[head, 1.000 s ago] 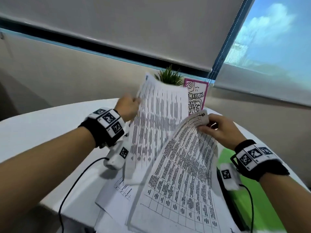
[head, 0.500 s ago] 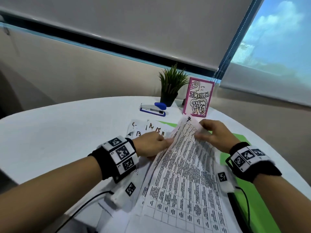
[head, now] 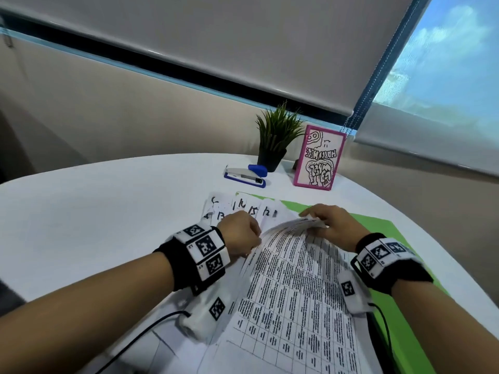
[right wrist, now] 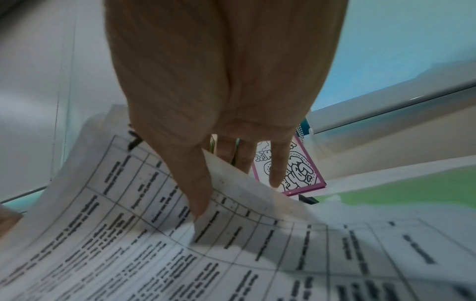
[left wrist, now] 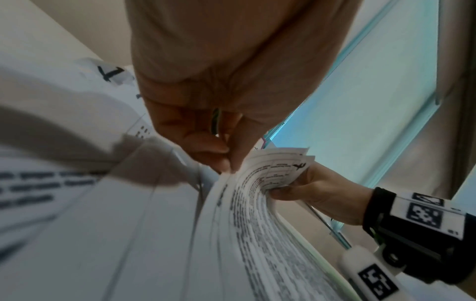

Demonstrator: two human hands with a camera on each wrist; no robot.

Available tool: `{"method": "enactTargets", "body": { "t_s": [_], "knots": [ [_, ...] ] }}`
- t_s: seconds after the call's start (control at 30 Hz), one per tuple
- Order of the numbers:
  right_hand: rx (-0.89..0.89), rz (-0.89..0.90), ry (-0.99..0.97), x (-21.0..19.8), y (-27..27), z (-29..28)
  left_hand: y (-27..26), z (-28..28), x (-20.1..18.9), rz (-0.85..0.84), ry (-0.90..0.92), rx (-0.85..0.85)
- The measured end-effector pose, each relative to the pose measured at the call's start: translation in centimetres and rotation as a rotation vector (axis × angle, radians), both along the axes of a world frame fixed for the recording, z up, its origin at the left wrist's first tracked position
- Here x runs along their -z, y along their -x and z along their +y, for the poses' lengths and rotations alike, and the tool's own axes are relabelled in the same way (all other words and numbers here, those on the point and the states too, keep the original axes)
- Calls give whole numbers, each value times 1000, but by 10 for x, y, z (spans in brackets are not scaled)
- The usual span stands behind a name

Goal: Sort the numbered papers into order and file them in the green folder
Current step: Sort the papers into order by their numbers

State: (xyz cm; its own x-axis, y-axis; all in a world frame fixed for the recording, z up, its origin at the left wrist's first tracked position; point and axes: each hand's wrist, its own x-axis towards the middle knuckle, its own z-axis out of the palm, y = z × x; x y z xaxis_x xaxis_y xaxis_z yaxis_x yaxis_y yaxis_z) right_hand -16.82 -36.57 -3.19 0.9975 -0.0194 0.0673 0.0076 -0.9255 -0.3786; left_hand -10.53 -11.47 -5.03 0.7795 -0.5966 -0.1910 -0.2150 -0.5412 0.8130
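Most of the folder (head: 383, 230) lay hidden under the papers (head: 291, 292), on a white table (head: 94, 211) by a blinded window (head: 445, 63); a plant (head: 275, 136), stapler (head: 245, 175) and card (head: 321, 157) stood behind. The right hand (head: 329, 225) pinched the top sheets' corner. The left hand (head: 240, 236) pinched their edge; a second before it had held a sheet high.

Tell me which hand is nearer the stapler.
Left. The left hand lies just this side of the stapler, pinching the papers' left edge. The right hand sits farther off to the right, gripping their top corner over the green folder.
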Motion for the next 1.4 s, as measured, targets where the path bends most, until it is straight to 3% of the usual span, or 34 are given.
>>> {"method": "enactTargets", "body": {
  "t_s": [0.1, 0.2, 0.3, 0.47, 0.6, 0.87, 0.97, 1.1, 1.2, 1.4],
  "knots": [
    [19, -39, 1, 4, -2, -1, 3, 0, -3, -149, -29, 33],
    [45, -19, -25, 3, -3, -3, 4, 2, -4, -164, -16, 64],
    [67, -16, -28, 2, -2, -2, 4, 3, -6, -79, 37, 26],
    [82, -34, -216, 4, 3, 0, -7, 2, -10, 99, 27, -197],
    [65, 2, -148, 6, 3, 1, -4, 2, -11, 247, 83, -129],
    [58, -5, -53, 8, -1, -2, 8, 9, -7, 113, 48, 131],
    [60, -69, 53, 8, -2, -1, 5, 16, -12, 54, -4, 66],
    [47, -160, 103, 15, -5, -7, -17, 33, -14, -198, -308, -140],
    [42, -168, 110, 13, -4, -5, -24, 44, -18, -219, -434, -182],
    [75, -86, 63, 6, 1, 4, -32, 49, -13, -147, -317, -145]
  ]
}}
